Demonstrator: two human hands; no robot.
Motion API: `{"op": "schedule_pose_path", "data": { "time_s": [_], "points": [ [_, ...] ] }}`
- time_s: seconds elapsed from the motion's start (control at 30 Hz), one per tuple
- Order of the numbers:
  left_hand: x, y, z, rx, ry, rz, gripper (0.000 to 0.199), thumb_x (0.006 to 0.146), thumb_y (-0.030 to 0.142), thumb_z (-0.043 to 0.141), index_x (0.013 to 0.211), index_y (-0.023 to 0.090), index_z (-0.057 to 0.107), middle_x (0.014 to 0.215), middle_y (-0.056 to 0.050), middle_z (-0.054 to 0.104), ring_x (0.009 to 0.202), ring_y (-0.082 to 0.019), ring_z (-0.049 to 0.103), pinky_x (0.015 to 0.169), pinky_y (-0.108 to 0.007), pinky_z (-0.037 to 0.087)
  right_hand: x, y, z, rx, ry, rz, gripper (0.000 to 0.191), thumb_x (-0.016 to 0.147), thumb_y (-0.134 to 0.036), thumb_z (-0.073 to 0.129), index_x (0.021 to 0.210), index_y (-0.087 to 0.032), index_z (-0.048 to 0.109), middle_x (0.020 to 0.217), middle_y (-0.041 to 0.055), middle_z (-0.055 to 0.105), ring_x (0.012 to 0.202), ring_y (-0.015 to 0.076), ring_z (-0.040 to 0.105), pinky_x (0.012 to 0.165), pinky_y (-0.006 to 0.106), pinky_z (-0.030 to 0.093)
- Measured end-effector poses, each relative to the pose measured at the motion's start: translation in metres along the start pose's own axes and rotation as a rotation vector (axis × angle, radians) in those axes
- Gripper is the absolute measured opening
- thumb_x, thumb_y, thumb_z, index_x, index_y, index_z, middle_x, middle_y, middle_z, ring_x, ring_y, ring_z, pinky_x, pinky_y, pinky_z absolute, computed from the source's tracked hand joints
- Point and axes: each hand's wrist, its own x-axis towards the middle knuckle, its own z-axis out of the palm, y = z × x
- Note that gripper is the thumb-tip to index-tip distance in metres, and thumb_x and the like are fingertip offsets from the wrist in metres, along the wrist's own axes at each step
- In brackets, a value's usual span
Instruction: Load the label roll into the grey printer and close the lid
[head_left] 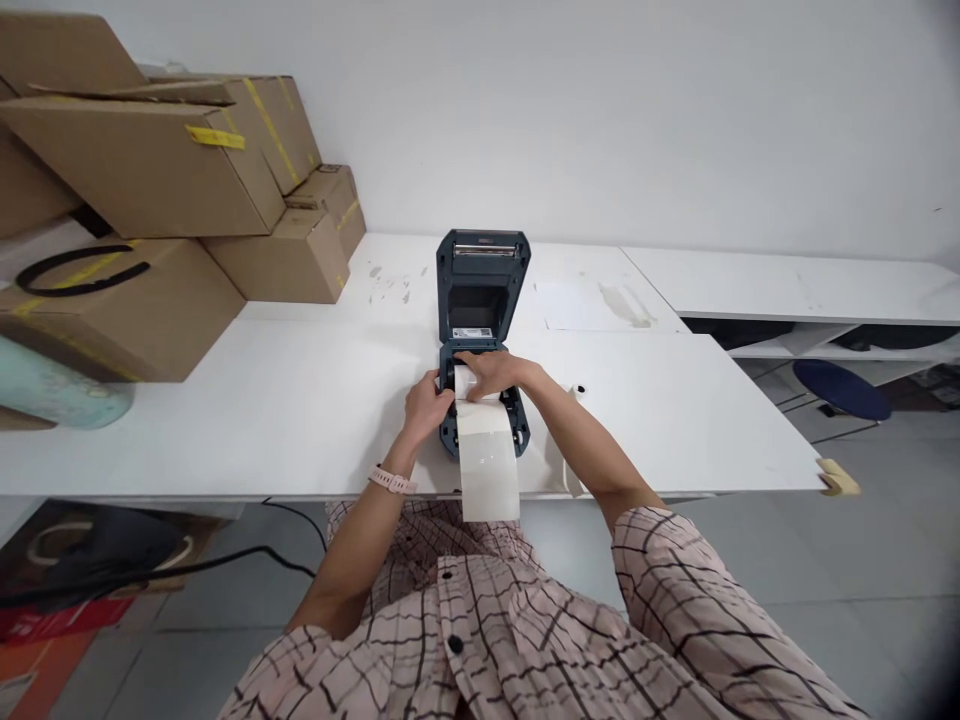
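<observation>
A dark grey label printer (450, 437) stands on the white table with its lid (484, 270) raised. Inside its bay lies a white label roll (463, 382), and a strip of labels (489, 470) runs from it over the printer's front and past the table edge. My right hand (491, 375) rests across the roll, thumb and fingers round it. At the printer's left side, my left hand (429, 408) has its fingers curled on the rim beside the roll; exactly what its fingertips press is hidden.
Cardboard boxes (150, 170) are stacked at the left, near a pale green cylinder (67, 385). A white paper strip (571, 475) and a small roll with a dark core (579, 390) lie beside my right forearm. A blue stool (841, 388) stands right of the table.
</observation>
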Motion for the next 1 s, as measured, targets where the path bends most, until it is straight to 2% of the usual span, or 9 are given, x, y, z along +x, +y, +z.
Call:
{"op": "schedule_pose_path", "data": {
  "time_s": [0.13,0.23,0.3,0.47,0.53,0.63,0.8,0.9,1.0],
  "points": [
    [0.002,-0.004,0.002,-0.029,0.009,0.006,0.053,0.081,0.022,0.055,0.133,0.015,0.064,0.087,-0.006,0.071,0.078,-0.023,0.065,0.068,-0.030,0.043,-0.009,0.004,-0.008,0.116,-0.007,-0.130,0.103,0.062,-0.039,0.087,0.154,-0.023,0.044,0.140,0.0154,0.067,0.121,0.0368,0.068,0.096,0.049,0.057],
    [0.004,-0.007,0.004,-0.035,0.015,0.010,0.054,0.081,0.023,0.056,0.134,0.015,0.063,0.087,-0.006,0.070,0.078,-0.022,0.064,0.068,-0.030,0.042,-0.039,0.012,-0.025,0.308,0.011,-0.289,0.103,0.071,-0.042,0.082,0.160,-0.027,0.033,0.141,0.0107,0.065,0.118,0.0293,0.069,0.093,0.043,0.059],
    [0.004,-0.007,0.004,-0.022,0.019,0.009,0.054,0.082,0.024,0.056,0.134,0.014,0.063,0.085,-0.006,0.069,0.078,-0.022,0.064,0.069,-0.030,0.042,-0.063,0.021,-0.040,0.406,0.093,-0.342,0.100,0.074,-0.042,0.081,0.160,-0.028,0.033,0.137,0.0087,0.066,0.116,0.0273,0.068,0.095,0.042,0.058],
    [0.003,-0.009,0.004,-0.065,0.013,0.024,0.056,0.081,0.024,0.055,0.135,0.014,0.063,0.083,-0.004,0.067,0.077,-0.021,0.062,0.067,-0.030,0.041,-0.106,0.065,-0.064,0.508,0.375,-0.222,0.097,0.071,-0.035,0.086,0.156,-0.028,0.041,0.142,0.0092,0.061,0.123,0.0289,0.063,0.105,0.043,0.053],
    [0.003,-0.010,0.004,-0.090,0.006,0.023,0.056,0.081,0.024,0.054,0.135,0.014,0.063,0.082,-0.004,0.066,0.074,-0.021,0.060,0.065,-0.030,0.040,-0.107,0.088,-0.058,0.541,0.431,-0.133,0.095,0.070,-0.033,0.086,0.155,-0.026,0.043,0.139,0.0104,0.063,0.121,0.0291,0.064,0.105,0.044,0.053],
    [0.003,-0.010,0.005,-0.111,0.009,0.024,0.056,0.081,0.024,0.054,0.135,0.012,0.063,0.080,-0.004,0.064,0.072,-0.020,0.058,0.065,-0.030,0.039,-0.094,0.115,-0.034,0.606,0.449,-0.027,0.094,0.068,-0.032,0.084,0.153,-0.021,0.046,0.133,0.0131,0.066,0.114,0.0292,0.066,0.102,0.046,0.054],
    [0.002,-0.009,0.004,-0.137,0.006,0.010,0.059,0.080,0.024,0.055,0.137,0.011,0.062,0.078,-0.003,0.063,0.070,-0.020,0.057,0.065,-0.030,0.039,-0.076,0.139,0.006,0.709,0.414,0.122,0.089,0.063,-0.028,0.083,0.146,-0.017,0.052,0.137,0.0159,0.064,0.124,0.0335,0.063,0.112,0.052,0.047],
    [0.002,-0.009,0.004,-0.159,0.002,0.009,0.058,0.080,0.023,0.055,0.136,0.011,0.062,0.076,-0.003,0.062,0.070,-0.019,0.056,0.065,-0.030,0.040,-0.096,0.155,0.017,0.895,0.384,0.136,0.090,0.067,-0.030,0.084,0.151,-0.025,0.049,0.147,0.0135,0.061,0.137,0.0337,0.057,0.120,0.054,0.040],
    [0.001,-0.010,0.005,-0.182,0.015,0.011,0.058,0.079,0.023,0.055,0.136,0.012,0.063,0.076,-0.002,0.061,0.069,-0.019,0.055,0.065,-0.030,0.040,-0.134,0.171,0.028,1.045,0.443,0.084,0.079,0.075,-0.032,0.079,0.149,-0.034,0.051,0.151,0.0082,0.060,0.145,0.0300,0.051,0.124,0.055,0.036]
  ]
}}
